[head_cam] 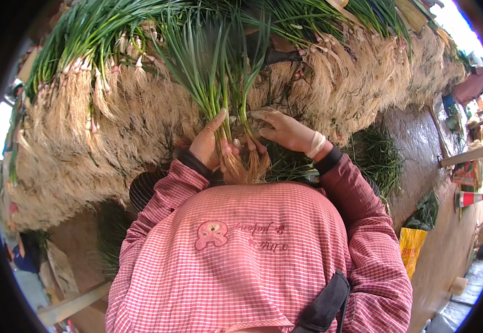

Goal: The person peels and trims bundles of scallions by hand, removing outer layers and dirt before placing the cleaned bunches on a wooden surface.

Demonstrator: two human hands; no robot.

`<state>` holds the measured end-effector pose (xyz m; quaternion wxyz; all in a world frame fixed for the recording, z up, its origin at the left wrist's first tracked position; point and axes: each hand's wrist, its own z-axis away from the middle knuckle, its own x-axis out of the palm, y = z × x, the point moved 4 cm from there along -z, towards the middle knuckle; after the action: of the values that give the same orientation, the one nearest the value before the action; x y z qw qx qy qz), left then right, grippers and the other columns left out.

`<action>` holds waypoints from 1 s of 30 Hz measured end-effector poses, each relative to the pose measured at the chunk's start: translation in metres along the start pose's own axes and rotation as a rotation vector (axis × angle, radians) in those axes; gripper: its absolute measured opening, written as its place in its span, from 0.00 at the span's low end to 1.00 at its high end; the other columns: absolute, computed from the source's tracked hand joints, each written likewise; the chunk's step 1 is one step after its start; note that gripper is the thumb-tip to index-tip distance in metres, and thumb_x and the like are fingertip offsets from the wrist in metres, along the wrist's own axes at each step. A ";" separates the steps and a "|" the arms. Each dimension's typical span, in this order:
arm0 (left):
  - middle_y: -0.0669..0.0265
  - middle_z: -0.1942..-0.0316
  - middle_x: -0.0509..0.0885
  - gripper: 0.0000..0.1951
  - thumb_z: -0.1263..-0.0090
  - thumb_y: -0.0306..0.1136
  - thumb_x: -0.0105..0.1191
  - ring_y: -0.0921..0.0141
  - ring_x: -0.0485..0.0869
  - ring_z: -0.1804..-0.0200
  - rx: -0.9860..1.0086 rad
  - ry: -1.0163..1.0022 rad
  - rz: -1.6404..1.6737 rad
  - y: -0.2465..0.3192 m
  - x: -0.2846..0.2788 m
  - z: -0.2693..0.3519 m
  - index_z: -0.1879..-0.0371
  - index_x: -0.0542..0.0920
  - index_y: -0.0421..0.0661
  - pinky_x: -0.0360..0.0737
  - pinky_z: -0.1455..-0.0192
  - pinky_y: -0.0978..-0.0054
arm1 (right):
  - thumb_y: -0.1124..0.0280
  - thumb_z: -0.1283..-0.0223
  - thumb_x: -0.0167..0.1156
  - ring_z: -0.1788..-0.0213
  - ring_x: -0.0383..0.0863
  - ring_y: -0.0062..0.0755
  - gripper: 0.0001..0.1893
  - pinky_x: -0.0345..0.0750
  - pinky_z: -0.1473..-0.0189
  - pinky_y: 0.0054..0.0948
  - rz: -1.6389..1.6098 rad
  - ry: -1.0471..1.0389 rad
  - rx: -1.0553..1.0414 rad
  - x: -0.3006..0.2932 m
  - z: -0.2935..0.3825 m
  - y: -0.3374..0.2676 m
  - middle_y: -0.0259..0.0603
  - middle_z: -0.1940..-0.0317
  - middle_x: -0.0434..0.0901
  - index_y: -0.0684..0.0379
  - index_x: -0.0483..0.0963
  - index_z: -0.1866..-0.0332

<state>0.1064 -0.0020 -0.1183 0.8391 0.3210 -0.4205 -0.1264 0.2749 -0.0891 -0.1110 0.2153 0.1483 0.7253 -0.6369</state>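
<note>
My left hand (pixel 207 143) is closed around the lower stems of a bunch of young garlic plants (pixel 212 89), with long green leaves pointing away from me and pale roots hanging towards my chest. A few more garlic plants (pixel 245 112) stand just right of that bunch, their pinkish bulbs and brown roots beside it. My right hand (pixel 285 128), in a thin pale glove, is beside these stems with its fingers bent. Whether its fingertips touch a stem cannot be told. Behind both hands lies a long heap of garlic plants with matted roots (pixel 141 108).
Cut green leaves (pixel 376 160) lie on the ground at right, near a yellow printed bag (pixel 412 249) and a dark green plastic bag (pixel 426 210). A red and white traffic cone (pixel 470 199) is farther right. A wooden bar (pixel 73 304) crosses the lower left.
</note>
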 end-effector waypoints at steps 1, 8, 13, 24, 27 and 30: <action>0.61 0.76 0.83 0.25 0.32 0.58 0.56 0.71 0.79 0.81 -0.007 -0.036 0.004 -0.001 -0.004 -0.001 0.54 0.77 0.45 0.80 0.74 0.73 | 0.71 0.36 0.56 0.52 0.80 0.35 0.23 0.75 0.48 0.33 -0.060 -0.039 0.019 0.003 -0.005 -0.001 0.51 0.53 0.80 0.66 0.68 0.37; 0.57 0.69 0.85 0.30 0.31 0.61 0.51 0.70 0.81 0.78 -0.092 -0.234 0.058 -0.009 -0.020 -0.005 0.49 0.77 0.43 0.83 0.71 0.73 | 0.78 0.38 0.55 0.63 0.79 0.25 0.23 0.78 0.60 0.26 -0.249 -0.125 0.204 0.021 -0.036 0.016 0.41 0.62 0.82 0.67 0.66 0.36; 0.52 0.65 0.86 0.34 0.30 0.64 0.46 0.58 0.85 0.70 -0.081 -0.318 0.059 -0.010 -0.004 0.003 0.45 0.76 0.42 0.86 0.62 0.62 | 0.75 0.34 0.56 0.59 0.79 0.25 0.18 0.77 0.55 0.24 -0.559 0.163 -0.005 0.036 -0.057 0.019 0.36 0.60 0.81 0.66 0.70 0.41; 0.39 0.45 0.77 0.42 0.30 0.68 0.39 0.43 0.81 0.48 -0.095 -0.325 0.085 -0.014 -0.005 0.005 0.29 0.60 0.42 0.78 0.40 0.49 | 0.56 0.35 0.58 0.53 0.82 0.48 0.17 0.78 0.50 0.34 0.826 0.045 0.529 -0.024 -0.008 0.103 0.49 0.56 0.84 0.60 0.81 0.56; 0.39 0.40 0.73 0.41 0.28 0.66 0.36 0.44 0.78 0.43 -0.123 -0.383 0.109 -0.015 -0.006 0.004 0.28 0.57 0.42 0.77 0.38 0.49 | 0.56 0.38 0.60 0.55 0.82 0.48 0.17 0.77 0.51 0.39 0.490 0.180 0.298 -0.018 0.000 0.066 0.49 0.59 0.83 0.60 0.81 0.55; 0.41 0.37 0.72 0.38 0.25 0.62 0.36 0.44 0.77 0.41 -0.105 -0.464 0.133 -0.017 -0.001 -0.001 0.29 0.58 0.42 0.77 0.38 0.48 | 0.57 0.42 0.62 0.57 0.79 0.43 0.17 0.75 0.49 0.40 0.267 0.389 -0.053 -0.018 -0.008 -0.017 0.44 0.60 0.81 0.58 0.81 0.54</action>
<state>0.1071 -0.0142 -0.1308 0.7421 0.2110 -0.6150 -0.1629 0.2810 -0.0828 -0.0870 0.1575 0.3571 0.7436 -0.5428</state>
